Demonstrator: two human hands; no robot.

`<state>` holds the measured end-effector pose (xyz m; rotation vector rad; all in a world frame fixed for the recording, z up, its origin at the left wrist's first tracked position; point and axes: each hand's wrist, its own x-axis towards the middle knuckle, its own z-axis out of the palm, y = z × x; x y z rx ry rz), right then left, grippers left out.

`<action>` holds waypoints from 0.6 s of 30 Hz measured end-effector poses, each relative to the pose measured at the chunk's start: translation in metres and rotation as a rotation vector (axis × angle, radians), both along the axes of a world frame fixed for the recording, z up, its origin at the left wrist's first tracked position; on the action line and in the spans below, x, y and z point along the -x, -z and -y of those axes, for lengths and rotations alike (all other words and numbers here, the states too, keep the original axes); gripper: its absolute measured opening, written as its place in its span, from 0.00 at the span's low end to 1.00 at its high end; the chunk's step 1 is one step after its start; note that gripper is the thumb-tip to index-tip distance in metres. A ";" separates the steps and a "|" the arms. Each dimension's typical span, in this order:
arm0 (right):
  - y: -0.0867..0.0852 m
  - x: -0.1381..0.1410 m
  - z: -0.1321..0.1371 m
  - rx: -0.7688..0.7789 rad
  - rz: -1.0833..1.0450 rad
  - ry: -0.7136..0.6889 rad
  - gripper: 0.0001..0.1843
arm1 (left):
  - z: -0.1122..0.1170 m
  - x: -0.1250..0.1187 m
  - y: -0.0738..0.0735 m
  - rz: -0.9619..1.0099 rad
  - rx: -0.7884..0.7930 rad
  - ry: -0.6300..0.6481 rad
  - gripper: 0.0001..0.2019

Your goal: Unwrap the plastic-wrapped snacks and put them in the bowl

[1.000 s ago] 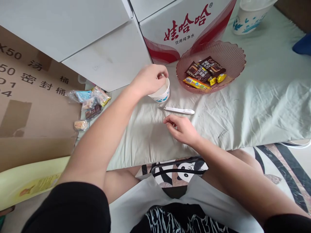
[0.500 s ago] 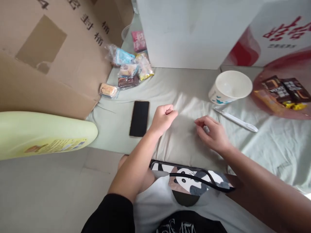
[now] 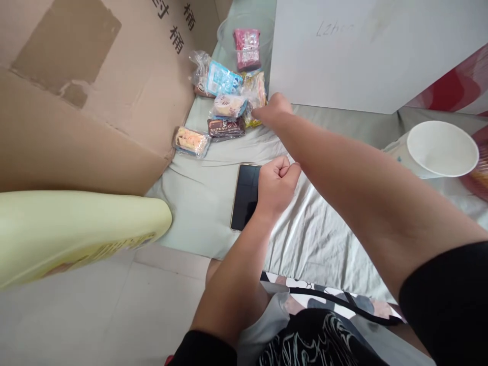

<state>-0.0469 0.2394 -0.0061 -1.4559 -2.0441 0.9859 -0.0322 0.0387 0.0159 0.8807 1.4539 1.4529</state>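
Now the right hand reaches out to a yellow-edged snack packet, which lies right at its fingertips. Those fingers look bent, but most of them are hidden, so I can't tell if they grip it. The packet looks light and soft, with a slick, crinkly wrapper. What's inside might squash, so a gentle pinch at the wrapper's edge seems best. Past those fingers lie a small pale packet, a blue packet and a brown packet. The left hand is curled into a fist, with its knuckles hiding part of a black phone.
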 end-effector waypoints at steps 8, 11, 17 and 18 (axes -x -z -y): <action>0.001 -0.139 0.088 0.216 -0.244 0.218 0.08 | -0.001 -0.013 0.006 0.054 0.002 -0.095 0.24; 0.011 -0.217 0.140 0.232 -0.526 0.157 0.12 | -0.001 -0.039 0.018 0.061 0.033 0.059 0.18; -0.001 -0.323 0.221 0.049 -0.133 0.075 0.17 | 0.006 -0.101 0.038 0.159 0.064 0.715 0.26; -0.004 -0.338 0.225 -0.050 -0.056 0.100 0.16 | 0.007 -0.105 0.040 0.126 0.083 0.719 0.25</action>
